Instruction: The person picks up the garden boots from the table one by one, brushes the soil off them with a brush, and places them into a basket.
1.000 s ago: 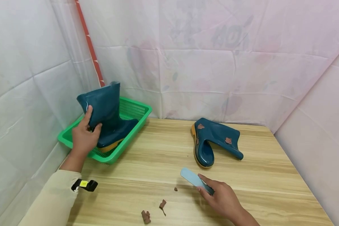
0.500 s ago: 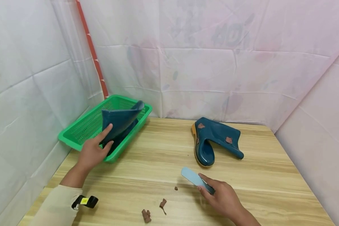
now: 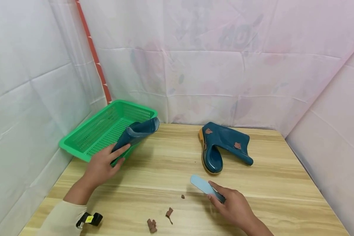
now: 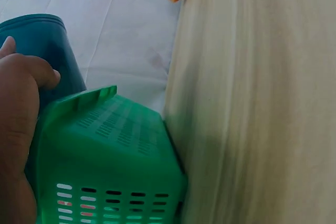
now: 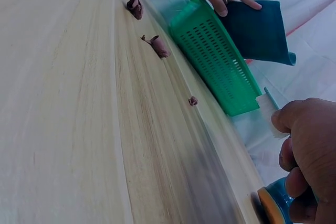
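Gripping the held boot [image 3: 144,127] by its leg with the left hand [image 3: 106,165], thumb on the near side and fingers along the other, probably for steering the whole boot 1-handed. Tilted, opening to the right, leaning over the right side of the basket [image 3: 89,126] at far left on the worktop [image 3: 268,183]. Foot mostly hidden, hence no telling whether touching the basket or hanging clear.

With the right hand [image 3: 234,205], pinching the brush [image 3: 202,184] between thumb and fingers at near right. Blue back upward, bristles [image 5: 270,116] beneath, apparently off the worktop; presumably held aside to leave room for the other hand's work.

At far right, the lying boot [image 3: 227,137], on its side, sole to the left and toe nearward, perhaps laid so for steadiness; brown patches [image 3: 237,145] facing up. At near centre, 3 brown clumps [image 3: 151,225], similar in colour, well apart from both boots.
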Available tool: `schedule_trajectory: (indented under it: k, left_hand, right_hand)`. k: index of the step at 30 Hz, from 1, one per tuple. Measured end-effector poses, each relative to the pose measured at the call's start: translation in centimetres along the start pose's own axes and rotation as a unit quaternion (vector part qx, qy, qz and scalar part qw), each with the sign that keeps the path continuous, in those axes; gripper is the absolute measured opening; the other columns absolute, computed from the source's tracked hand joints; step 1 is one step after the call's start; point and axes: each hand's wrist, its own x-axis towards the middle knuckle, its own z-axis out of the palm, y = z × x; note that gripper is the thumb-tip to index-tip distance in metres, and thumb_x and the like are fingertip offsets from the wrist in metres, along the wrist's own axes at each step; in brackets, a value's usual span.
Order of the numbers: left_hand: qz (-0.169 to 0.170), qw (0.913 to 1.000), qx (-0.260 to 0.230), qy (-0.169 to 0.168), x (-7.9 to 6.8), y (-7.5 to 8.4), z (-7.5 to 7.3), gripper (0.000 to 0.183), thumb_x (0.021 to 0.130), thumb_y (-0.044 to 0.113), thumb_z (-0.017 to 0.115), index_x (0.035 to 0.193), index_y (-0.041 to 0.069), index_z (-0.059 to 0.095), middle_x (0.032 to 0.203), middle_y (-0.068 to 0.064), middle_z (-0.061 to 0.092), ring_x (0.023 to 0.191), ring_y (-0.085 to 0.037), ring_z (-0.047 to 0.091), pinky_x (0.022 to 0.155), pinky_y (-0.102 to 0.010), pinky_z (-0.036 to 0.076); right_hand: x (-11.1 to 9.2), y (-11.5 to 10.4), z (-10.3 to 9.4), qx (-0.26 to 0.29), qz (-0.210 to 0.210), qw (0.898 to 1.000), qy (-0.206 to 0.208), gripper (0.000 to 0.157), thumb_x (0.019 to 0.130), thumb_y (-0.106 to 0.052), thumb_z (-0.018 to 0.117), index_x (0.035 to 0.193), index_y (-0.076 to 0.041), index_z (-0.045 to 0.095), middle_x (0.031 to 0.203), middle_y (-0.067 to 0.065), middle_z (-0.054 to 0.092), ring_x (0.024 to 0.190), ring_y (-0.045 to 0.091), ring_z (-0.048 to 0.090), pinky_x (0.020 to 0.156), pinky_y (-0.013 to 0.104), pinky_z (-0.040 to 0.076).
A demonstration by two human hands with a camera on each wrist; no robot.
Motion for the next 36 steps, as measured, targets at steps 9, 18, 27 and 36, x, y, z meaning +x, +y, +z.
schedule_trajectory:
  k: [9,18,27,36]
  left_hand:
    - [0.013,0.9971,-0.073,0.021,-0.3,0.7,0.1,0.051,0.107,0.047,0.048,0.092,0.014,0.084,0.146,-0.018,0.054,0.128,-0.043,0.051,0.108,-0.050,0.035]
    - [0.117,0.9695,-0.065,0.206,2.4,3.3,0.6,0.049,0.101,0.027,0.051,0.054,0.014,0.062,0.120,-0.027,0.068,0.104,-0.051,0.062,0.091,-0.058,0.042]
    - [0.267,0.9192,0.054,0.285,5.5,9.0,1.4,0.036,0.091,0.016,0.053,0.055,0.011,0.058,0.104,-0.021,0.074,0.100,-0.043,0.065,0.103,-0.051,0.043]
    - [0.149,0.9846,0.012,-0.090,5.6,12.6,5.4,0.033,0.109,0.029,0.043,0.130,0.018,0.066,0.141,-0.008,0.057,0.124,-0.027,0.056,0.107,-0.046,0.040]
  right_hand:
    - [0.1,0.4,-0.1,-0.003,0.003,1.000,-0.001,0.046,0.091,-0.030,0.080,0.134,-0.019,0.071,0.104,0.002,0.077,0.072,0.001,0.052,0.068,0.025,0.047]
    - [0.0,0.9,-0.1,-0.003,0.002,1.000,0.005,0.046,0.091,-0.032,0.080,0.134,-0.018,0.071,0.104,0.002,0.077,0.071,0.001,0.051,0.066,0.025,0.044]
    - [-0.2,1.4,-0.1,-0.006,0.005,1.000,0.003,0.045,0.091,-0.032,0.080,0.134,-0.019,0.071,0.105,0.005,0.077,0.070,0.001,0.052,0.066,0.026,0.047]
    - [-0.4,2.2,-0.7,-0.006,0.032,0.999,-0.016,0.046,0.093,-0.032,0.078,0.137,-0.021,0.069,0.107,0.002,0.076,0.072,0.005,0.053,0.067,0.027,0.046]
